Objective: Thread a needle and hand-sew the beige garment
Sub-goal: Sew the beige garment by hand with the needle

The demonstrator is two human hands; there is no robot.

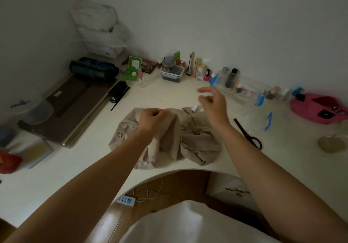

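Note:
The beige garment (188,139) lies crumpled on the white desk (94,158) in front of me. My left hand (152,119) rests on its upper edge with fingers curled, pinching the cloth. My right hand (211,101) is raised above the garment's right side, blurred, with thumb and fingers drawn together as if pinching something too thin to see. A white thread spool (194,108) stands just behind the garment, partly hidden by my right hand. No needle or thread can be made out.
Black scissors (248,134) lie right of the garment. A clear box with blue clips (244,90) and small bottles line the back wall. A pink pouch (320,109) sits far right, a stapler (117,91) and dark folders (75,107) to the left.

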